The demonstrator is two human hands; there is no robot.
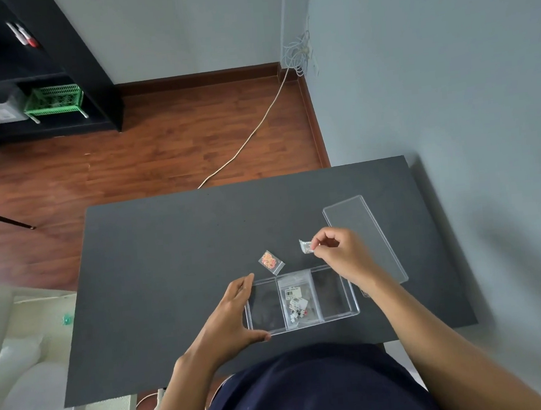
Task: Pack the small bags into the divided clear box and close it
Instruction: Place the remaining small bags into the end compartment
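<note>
table (171,279) was matt dark grey, kinda felt-smooth | box (350,313) on it was clear glossy plastic | lid (363,229) right of box, same glossy plastic | bags (271,263) were shiny crinkly film

Grey walls (430,60), wooden floor (159,149), black shelving (79,58)

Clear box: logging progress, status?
Left hand steadies box. Right hand pinches small bag. Middle compartment filled; orange bag and lid on table.
</note>
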